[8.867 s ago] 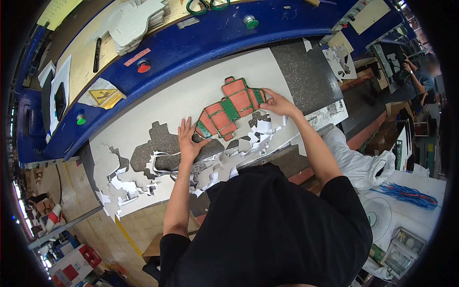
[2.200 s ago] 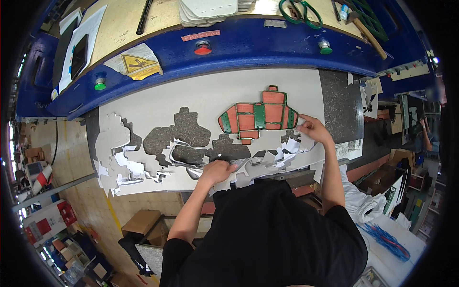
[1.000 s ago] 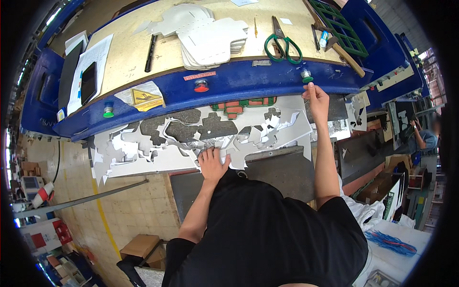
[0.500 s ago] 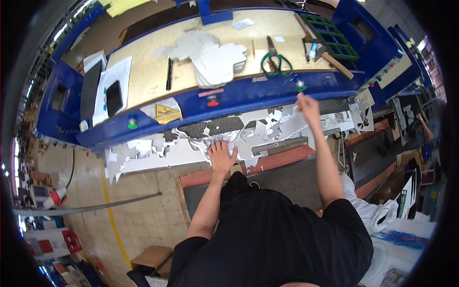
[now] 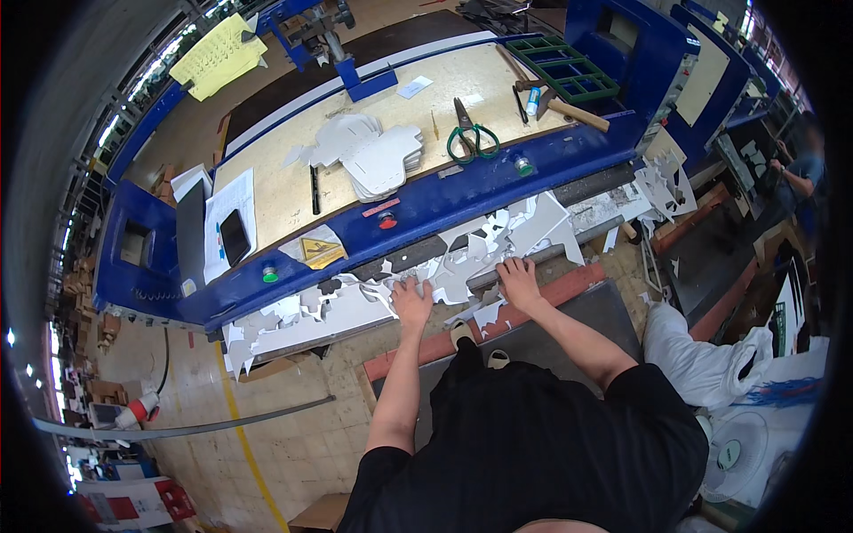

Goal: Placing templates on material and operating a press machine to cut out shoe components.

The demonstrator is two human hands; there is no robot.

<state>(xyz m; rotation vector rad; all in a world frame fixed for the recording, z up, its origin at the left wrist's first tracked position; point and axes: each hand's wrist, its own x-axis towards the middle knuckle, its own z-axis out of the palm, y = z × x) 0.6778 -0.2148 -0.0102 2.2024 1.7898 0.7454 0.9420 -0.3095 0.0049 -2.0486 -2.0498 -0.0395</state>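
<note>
Two hands (image 5: pixel 412 302) (image 5: pixel 520 282) loosely spread at cut sheet (image 5: pixel 355 313), grip unclear, blue beam (image 5: pixel 449 190) beyond, scissors (image 5: pixel 465 119), hammer (image 5: pixel 577 115) behind

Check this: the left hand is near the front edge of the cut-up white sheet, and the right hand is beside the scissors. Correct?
Not quite: the head view shows the right hand also near the front edge of the cut-up white sheet, away from the scissors. The left hand is as you said.

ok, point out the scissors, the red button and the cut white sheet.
Scissors (image 5: pixel 465 119), head view: on the blades, by the pivot.
Red button (image 5: pixel 386 220), head view: on its cap.
Cut white sheet (image 5: pixel 354 313), head view: on a bare part near its front edge.
</note>
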